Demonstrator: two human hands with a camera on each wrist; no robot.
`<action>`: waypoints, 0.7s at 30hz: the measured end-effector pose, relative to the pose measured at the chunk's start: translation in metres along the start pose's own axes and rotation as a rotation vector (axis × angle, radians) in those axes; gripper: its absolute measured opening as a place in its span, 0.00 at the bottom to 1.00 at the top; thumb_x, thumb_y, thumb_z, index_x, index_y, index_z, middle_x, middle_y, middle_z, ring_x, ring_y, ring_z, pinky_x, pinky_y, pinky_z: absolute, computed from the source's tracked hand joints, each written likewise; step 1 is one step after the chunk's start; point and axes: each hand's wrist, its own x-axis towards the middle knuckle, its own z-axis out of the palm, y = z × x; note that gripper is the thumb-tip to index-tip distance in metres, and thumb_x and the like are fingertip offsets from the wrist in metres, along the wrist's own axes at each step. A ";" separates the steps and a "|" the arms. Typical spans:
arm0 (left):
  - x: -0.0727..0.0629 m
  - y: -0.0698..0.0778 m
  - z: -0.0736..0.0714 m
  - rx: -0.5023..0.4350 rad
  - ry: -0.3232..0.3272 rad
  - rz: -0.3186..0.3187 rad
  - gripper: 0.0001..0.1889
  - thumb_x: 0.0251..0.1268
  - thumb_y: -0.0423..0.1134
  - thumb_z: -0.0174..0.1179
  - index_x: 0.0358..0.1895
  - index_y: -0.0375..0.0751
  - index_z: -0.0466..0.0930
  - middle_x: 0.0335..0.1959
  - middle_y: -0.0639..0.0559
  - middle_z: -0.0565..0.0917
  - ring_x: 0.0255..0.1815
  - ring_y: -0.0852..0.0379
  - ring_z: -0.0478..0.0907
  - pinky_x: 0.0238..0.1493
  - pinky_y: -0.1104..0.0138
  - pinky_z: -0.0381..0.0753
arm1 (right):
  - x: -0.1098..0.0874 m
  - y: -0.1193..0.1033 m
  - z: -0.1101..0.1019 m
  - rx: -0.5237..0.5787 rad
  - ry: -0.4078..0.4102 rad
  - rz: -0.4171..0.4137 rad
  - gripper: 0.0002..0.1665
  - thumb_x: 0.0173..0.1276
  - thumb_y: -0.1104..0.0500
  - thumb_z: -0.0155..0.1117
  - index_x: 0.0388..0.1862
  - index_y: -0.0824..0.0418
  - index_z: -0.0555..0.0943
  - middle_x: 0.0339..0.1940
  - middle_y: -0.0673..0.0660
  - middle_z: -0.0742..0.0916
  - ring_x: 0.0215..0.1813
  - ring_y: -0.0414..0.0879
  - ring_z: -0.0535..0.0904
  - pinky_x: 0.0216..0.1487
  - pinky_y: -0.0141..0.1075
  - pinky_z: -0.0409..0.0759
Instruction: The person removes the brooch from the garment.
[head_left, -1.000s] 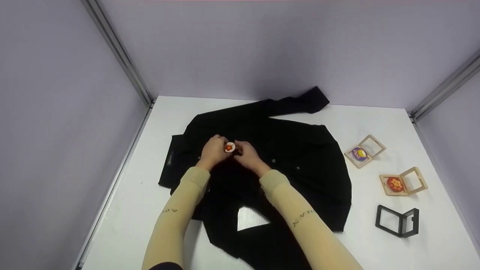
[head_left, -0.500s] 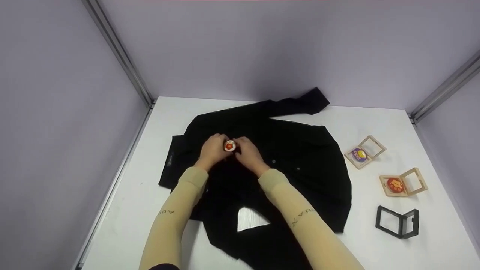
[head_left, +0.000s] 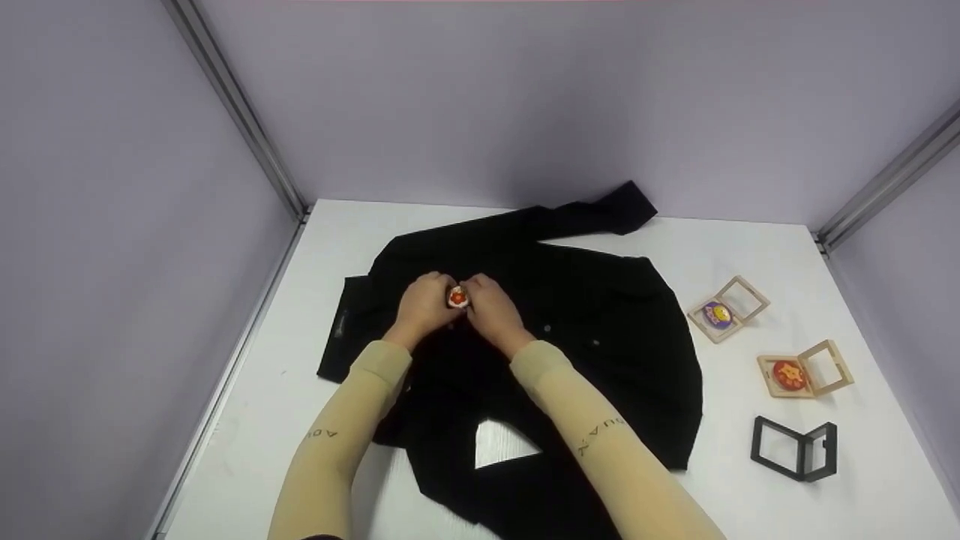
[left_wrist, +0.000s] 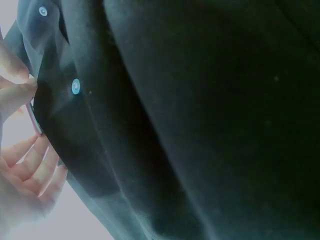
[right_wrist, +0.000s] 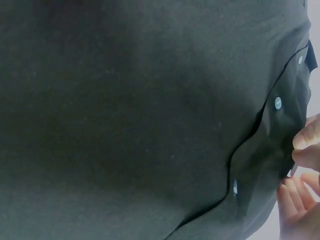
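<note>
A round white pin badge point(head_left: 458, 297) with a red flower lies between my two hands, over a black button-up shirt point(head_left: 600, 300) spread on the table. My left hand point(head_left: 425, 306) pinches the badge from its left side. From the other side my right hand point(head_left: 493, 311) meets it, thumb and fingers pinched at its rim. Curled fingers point(left_wrist: 42, 165) and the badge's thin edge point(left_wrist: 34, 119) show at the shirt's edge in the left wrist view. The right wrist view has fingertips point(right_wrist: 307, 142) against the cloth beside the row of buttons point(right_wrist: 278, 103). The badge's back is hidden.
On the right of the white table point(head_left: 247, 442) stand an opened wooden case with a purple-and-yellow badge point(head_left: 718, 315), another with a red badge point(head_left: 789, 375), and an opened black frame point(head_left: 778, 448). Grey panels wall the table in.
My right hand has moved left, closer against the badge and my left hand. The badge's face has turned slightly. The cases and frame stay in place, while the view has tilted slightly upward.
</note>
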 end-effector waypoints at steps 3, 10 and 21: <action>0.000 0.001 -0.001 0.008 0.003 0.013 0.20 0.55 0.43 0.78 0.46 0.34 0.88 0.45 0.40 0.88 0.49 0.39 0.86 0.56 0.48 0.85 | 0.001 0.000 -0.001 -0.045 0.022 -0.027 0.12 0.79 0.66 0.62 0.56 0.64 0.85 0.53 0.60 0.87 0.56 0.54 0.85 0.61 0.44 0.86; -0.001 0.003 -0.004 0.047 -0.010 0.047 0.19 0.56 0.44 0.77 0.46 0.34 0.88 0.44 0.41 0.88 0.48 0.40 0.86 0.55 0.49 0.86 | -0.001 0.000 0.000 -0.110 0.013 -0.031 0.10 0.78 0.66 0.63 0.53 0.63 0.86 0.50 0.59 0.87 0.53 0.52 0.86 0.57 0.43 0.87; -0.005 0.000 -0.011 0.060 -0.014 0.070 0.12 0.60 0.35 0.68 0.45 0.33 0.89 0.45 0.40 0.88 0.49 0.39 0.86 0.55 0.48 0.86 | 0.001 -0.003 0.002 -0.118 0.003 -0.028 0.09 0.79 0.64 0.61 0.49 0.64 0.87 0.47 0.59 0.89 0.49 0.53 0.88 0.54 0.44 0.88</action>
